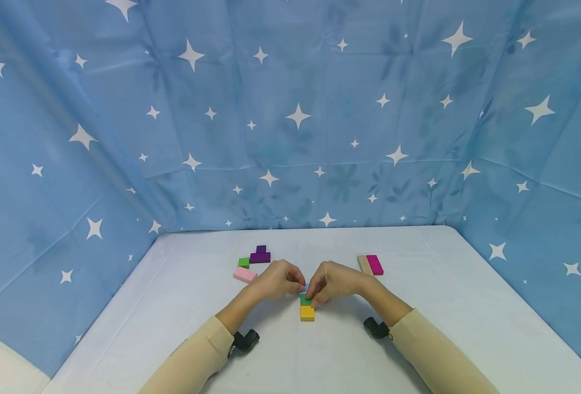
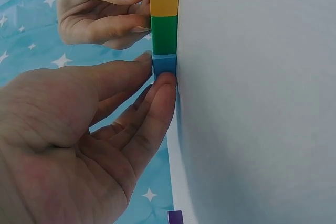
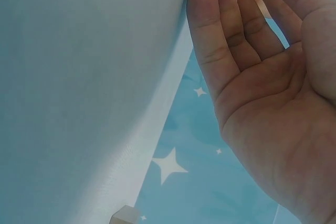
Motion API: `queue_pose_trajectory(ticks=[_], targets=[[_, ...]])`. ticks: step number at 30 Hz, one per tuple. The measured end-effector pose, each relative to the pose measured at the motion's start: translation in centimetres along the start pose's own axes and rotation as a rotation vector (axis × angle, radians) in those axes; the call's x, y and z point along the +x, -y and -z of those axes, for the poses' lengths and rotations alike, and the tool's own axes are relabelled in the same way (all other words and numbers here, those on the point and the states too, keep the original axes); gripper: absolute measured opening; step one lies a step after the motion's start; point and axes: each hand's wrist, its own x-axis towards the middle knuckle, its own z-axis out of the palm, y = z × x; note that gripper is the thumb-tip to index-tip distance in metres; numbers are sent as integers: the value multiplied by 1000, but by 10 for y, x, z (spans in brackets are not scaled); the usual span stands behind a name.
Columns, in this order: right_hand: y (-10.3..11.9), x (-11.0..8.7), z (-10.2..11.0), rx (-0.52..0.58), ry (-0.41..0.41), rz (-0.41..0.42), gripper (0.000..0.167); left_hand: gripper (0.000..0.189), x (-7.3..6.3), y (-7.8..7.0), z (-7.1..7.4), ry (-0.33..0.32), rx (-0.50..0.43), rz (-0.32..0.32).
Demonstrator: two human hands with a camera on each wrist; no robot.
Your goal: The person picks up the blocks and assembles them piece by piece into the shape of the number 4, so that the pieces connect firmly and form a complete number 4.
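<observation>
Three blocks form a line on the white table, running away from me: a yellow block [image 1: 307,314] nearest, a green block [image 1: 303,301] in the middle, a light blue block [image 2: 165,65] farthest. My left hand [image 1: 279,280] pinches the blue block between thumb and a finger. Coming in from the other side, my right hand [image 1: 338,279] has its curled index finger and thumb on the green block, the thumb tip close to the yellow one. The right wrist view shows that palm and its bent fingers, while the blocks are hidden there.
Beyond the left hand lie a pink block [image 1: 245,274], a bright green block [image 1: 243,262] and two purple blocks [image 1: 260,258]. A beige block [image 1: 365,265] and a magenta block [image 1: 375,265] sit side by side past the right hand. Blue star-patterned curtain [image 1: 297,142] surrounds the table [image 1: 458,312].
</observation>
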Motion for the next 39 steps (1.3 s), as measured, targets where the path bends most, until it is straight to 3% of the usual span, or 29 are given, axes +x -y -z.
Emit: queue_pose_trajectory(ticks=[39], targets=[[1,0,0,10,9,3,9,6,1,0,-2,-2,14,-24]])
